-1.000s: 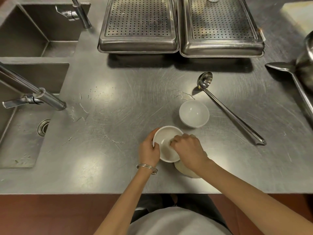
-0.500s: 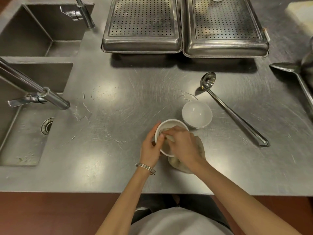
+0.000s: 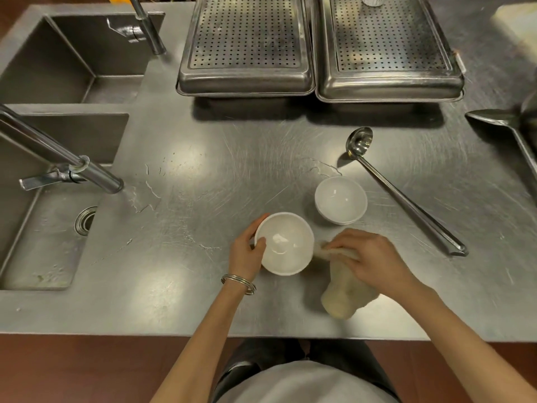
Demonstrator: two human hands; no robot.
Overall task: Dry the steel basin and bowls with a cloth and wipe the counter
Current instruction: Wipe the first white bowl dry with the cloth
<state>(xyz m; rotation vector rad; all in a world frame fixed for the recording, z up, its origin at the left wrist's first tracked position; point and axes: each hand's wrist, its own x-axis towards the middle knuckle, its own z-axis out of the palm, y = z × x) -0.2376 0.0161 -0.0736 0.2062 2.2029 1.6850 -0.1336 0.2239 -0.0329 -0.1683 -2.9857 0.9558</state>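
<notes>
On steel counter (image 3: pixel 203 175) — left hand (image 3: pixel 247 254) gripping white bowl (image 3: pixel 284 242), right hand (image 3: pixel 374 257) clutching cloth (image 3: pixel 343 295).

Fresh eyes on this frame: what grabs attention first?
Front and centre, the left hand grips a white bowl by its rim, while the right hand holds a beige cloth just beside it. A second white bowl sits behind them, with a long steel ladle lying diagonally to its right. Two perforated steel trays line the back of the counter.
</notes>
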